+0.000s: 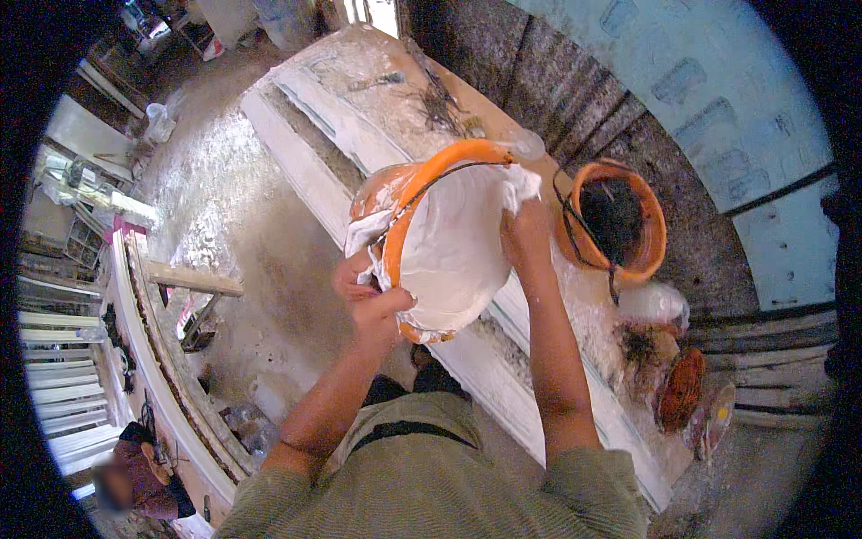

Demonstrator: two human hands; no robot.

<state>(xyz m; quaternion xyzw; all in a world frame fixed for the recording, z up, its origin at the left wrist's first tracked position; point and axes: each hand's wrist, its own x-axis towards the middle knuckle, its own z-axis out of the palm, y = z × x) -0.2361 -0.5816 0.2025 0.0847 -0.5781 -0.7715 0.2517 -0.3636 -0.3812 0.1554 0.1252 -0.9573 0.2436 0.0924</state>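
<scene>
An orange bucket [437,162] is tilted toward me in front of my body, its inside thickly coated with smooth white paste [453,247]. My left hand [370,301] grips the lower left rim, thumb over the edge and fingers around the outside. At the bucket's right side, my right hand [528,235] is closed, with a lump of white paste [521,187] at its fingers. That paste hides whatever the fingers hold. More white paste is smeared over the bucket's outer left side.
Under the bucket, a workbench [377,58] bears long white mouldings [305,175]. A second orange bucket [654,216], dark inside, stands to the right. Nearer are a clear plastic container [660,307] and a reddish-brown dish [680,391]. Another person [148,476] is at lower left.
</scene>
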